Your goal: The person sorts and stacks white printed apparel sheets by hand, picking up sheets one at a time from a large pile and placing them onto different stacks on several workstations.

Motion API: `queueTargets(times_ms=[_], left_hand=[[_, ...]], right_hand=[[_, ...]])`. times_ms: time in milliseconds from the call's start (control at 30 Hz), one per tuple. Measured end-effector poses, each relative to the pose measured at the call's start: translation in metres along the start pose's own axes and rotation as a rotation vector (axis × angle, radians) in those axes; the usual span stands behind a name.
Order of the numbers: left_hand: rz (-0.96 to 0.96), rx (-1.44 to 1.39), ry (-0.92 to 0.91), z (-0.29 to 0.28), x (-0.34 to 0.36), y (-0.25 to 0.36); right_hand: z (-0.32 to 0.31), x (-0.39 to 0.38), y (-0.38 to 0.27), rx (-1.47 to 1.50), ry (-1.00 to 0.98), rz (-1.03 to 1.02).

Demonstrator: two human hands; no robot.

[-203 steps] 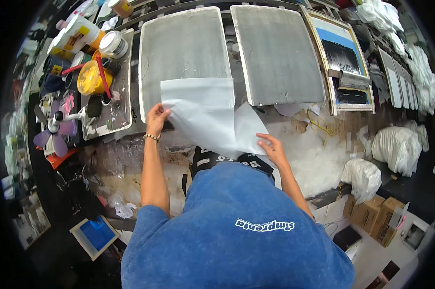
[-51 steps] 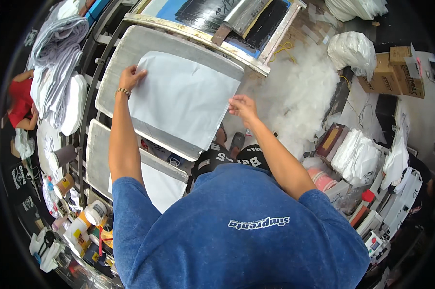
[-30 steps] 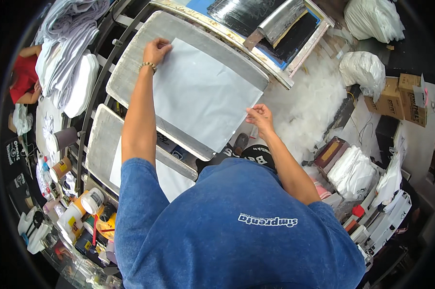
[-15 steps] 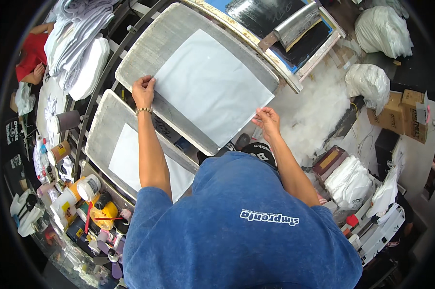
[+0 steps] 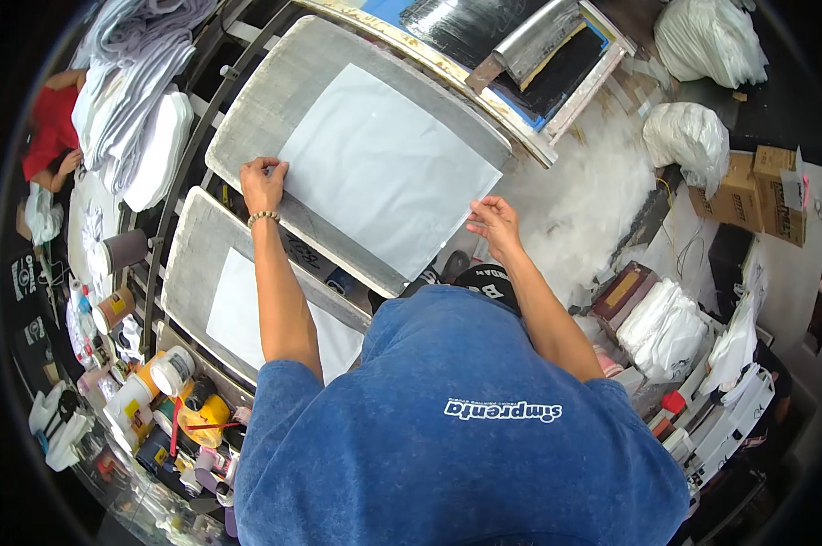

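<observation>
A smooth white sheet (image 5: 384, 164), of cloth or paper, lies flat on a grey board with rounded corners (image 5: 247, 127). At the sheet's left corner, my left hand (image 5: 263, 187) has thumb and fingers pinched together on the edge; a beaded bracelet circles that wrist. My right hand (image 5: 496, 227) pinches the near right edge, a little below the right corner, with its other fingers loosely curled. Closer to me on the left, a second grey board (image 5: 188, 264) carries another white sheet (image 5: 233, 296), partly covered by my left forearm.
Beyond the board stands a screen-printing frame (image 5: 557, 136) with black ink and a metal squeegee (image 5: 529, 55). Folded white cloths (image 5: 147, 100) are piled at left, near a person in red (image 5: 54, 136). Tubs and bottles (image 5: 170, 373) crowd the lower left. Cardboard boxes (image 5: 775, 191) stand right.
The whole view has shifted and turned slightly. Both hands stay at nearly the same places on the sheet, which lies as before on the board.
</observation>
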State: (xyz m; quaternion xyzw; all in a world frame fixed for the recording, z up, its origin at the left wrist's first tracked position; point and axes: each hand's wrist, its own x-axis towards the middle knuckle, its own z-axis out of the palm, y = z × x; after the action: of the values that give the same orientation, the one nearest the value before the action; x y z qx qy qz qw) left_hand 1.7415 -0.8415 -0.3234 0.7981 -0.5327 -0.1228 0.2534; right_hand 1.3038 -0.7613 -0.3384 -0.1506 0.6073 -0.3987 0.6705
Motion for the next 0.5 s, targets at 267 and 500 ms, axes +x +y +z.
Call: queueTargets(times_ms=[267, 500], left_hand=[[-0.014, -0.009, -0.051, -0.004, 0.000, -0.007], [0.234, 0.185, 0.204, 0.001, -0.018, 0.026]], right_hand=[[-0.002, 0.001, 0.000, -0.008, -0.019, 0.002], [-0.002, 0.003, 0.000, 0.000, -0.027, 0.000]])
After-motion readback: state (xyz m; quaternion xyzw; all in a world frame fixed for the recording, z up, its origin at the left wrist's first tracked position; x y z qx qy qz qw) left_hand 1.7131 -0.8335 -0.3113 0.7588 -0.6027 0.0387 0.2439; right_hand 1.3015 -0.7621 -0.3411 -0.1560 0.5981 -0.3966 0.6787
